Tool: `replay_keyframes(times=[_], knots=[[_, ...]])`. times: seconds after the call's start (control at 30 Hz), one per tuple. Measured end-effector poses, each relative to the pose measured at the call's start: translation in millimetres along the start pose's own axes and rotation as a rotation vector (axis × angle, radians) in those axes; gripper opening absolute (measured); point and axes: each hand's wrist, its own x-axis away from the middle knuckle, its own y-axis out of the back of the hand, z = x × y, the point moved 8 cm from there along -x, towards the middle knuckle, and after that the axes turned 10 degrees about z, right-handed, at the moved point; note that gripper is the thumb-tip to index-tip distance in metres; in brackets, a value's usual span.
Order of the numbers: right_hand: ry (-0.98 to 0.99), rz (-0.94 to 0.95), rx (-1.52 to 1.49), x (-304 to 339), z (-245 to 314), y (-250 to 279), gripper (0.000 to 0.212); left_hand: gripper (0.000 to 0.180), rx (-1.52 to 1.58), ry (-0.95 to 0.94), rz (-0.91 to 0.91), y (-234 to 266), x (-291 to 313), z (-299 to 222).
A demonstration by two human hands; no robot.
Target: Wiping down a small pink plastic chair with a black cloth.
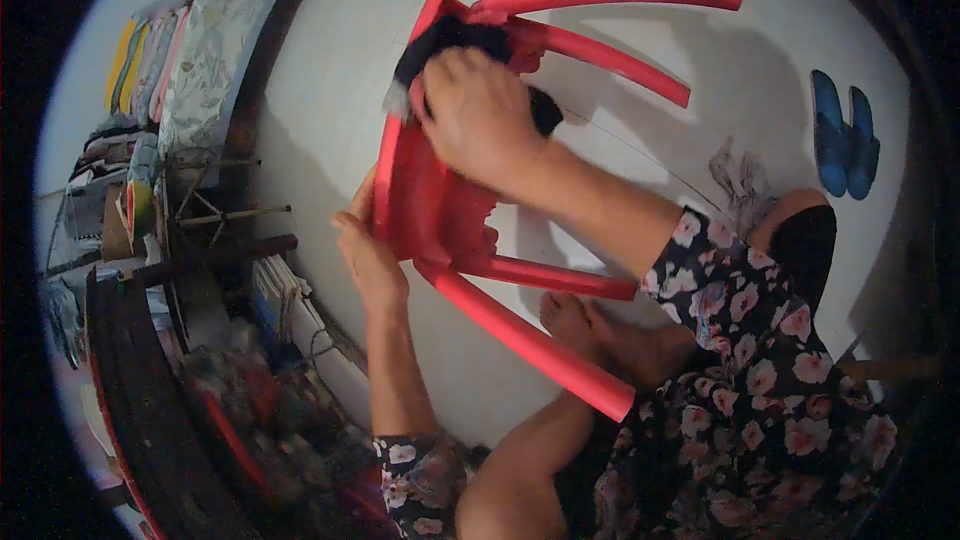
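A red plastic stool point(405, 195) lies tipped on its side on the floor, its legs pointing right. My left hand point(370, 252) holds the lower part of the seat's edge, thumb on the near face and the other fingers partly hidden behind it. Up at the top of the stool, my right hand point(478, 105) is closed over a black cloth point(462, 35) and presses it against the seat's underside near the rim. A light grey patch of cloth shows at its left end. Part of the black cloth also hangs out beyond my wrist.
Blue slippers point(845, 135) and a crumpled grey cloth point(738, 180) lie on the pale floor point(330, 130) to the right and left of it. Along the left side stand a rack of folded clothes point(145, 65), upright books point(285, 295) and a dark wooden edge point(140, 410). My bare foot point(570, 320) is near the stool's legs.
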Motion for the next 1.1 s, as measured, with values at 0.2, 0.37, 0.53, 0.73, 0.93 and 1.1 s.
replay_keyframes(times=[0.2,0.37,0.53,0.73,0.93,1.1], knots=[[0.523,0.175,-0.129,99.1,77.7,-20.9,0.014,0.09,0.152,0.024,-0.01,6.2,1.4,11.9],[0.616,0.432,-0.288,96.5,74.7,-22.4,0.009,0.093,0.226,0.061,-0.064,19.5,7.3,24.5],[0.231,0.432,-0.653,80.9,21.7,-2.8,0.014,0.07,0.005,-0.014,-0.015,12.8,1.6,8.7],[0.121,0.033,-0.221,11.1,-20.8,38.8,0.021,0.042,-0.077,-0.11,0.02,-0.4,5.9,-9.1],[0.105,0.238,0.132,-19.5,-32.6,6.1,0.018,0.041,-0.195,-0.131,0.026,-6.1,5.1,-21.9],[0.361,0.527,-0.14,39.6,12.5,-14.4,0.01,0.037,-0.242,-0.157,0.008,-6.3,4.3,-17.5]])
